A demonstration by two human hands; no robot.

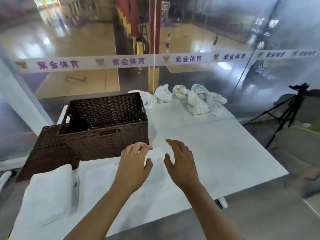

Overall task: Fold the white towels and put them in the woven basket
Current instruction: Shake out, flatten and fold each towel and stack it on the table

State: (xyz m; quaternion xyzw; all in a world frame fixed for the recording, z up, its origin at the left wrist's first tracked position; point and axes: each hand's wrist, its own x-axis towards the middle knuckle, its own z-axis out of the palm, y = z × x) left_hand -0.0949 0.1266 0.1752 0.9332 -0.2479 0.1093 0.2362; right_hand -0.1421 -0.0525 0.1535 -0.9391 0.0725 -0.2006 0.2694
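A white towel (156,168) lies flat on the white table (216,153) in front of me. My left hand (134,163) hovers over its left part with fingers loosely bent, holding nothing. My right hand (180,161) is spread open over its right part. The dark brown woven basket (105,123) stands just behind my left hand and is empty inside. Several crumpled white towels (195,100) lie at the table's far edge. A folded white towel (50,193) rests at the near left.
The basket's flat woven lid (46,153) lies to its left, partly under it. A glass wall (103,40) rises behind the table. A black tripod (287,110) stands to the right of the table. The table's right edge drops to the floor.
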